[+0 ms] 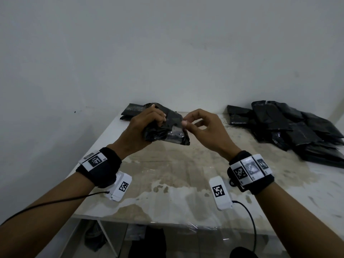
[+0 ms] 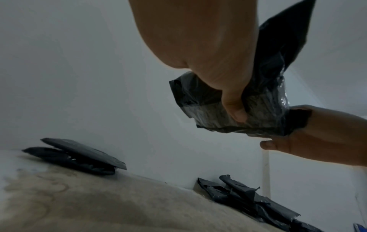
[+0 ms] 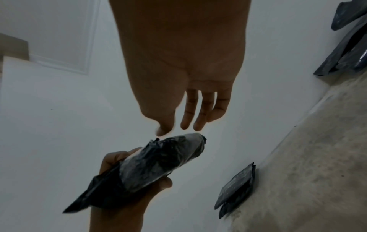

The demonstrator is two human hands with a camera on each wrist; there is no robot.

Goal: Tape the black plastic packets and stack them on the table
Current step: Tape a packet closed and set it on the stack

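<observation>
Taping looked underway: the black packet [image 1: 165, 125], clear tape glinting across it, sat clenched in the left hand [image 1: 143, 127] above the table [image 1: 176, 174]. The right hand [image 1: 202, 127] pinched at its edge, apparently smoothing tape; stacking comes next.

Both forearms are raised; the left hand [image 1: 143, 125] is curled in a grip, the right hand [image 1: 206, 127] seemingly pinching thumb to forefinger.

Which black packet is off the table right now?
The packet gripped in the left hand, held above the table. The small stack at the far left and the loose pile at the right both lie on it.
</observation>
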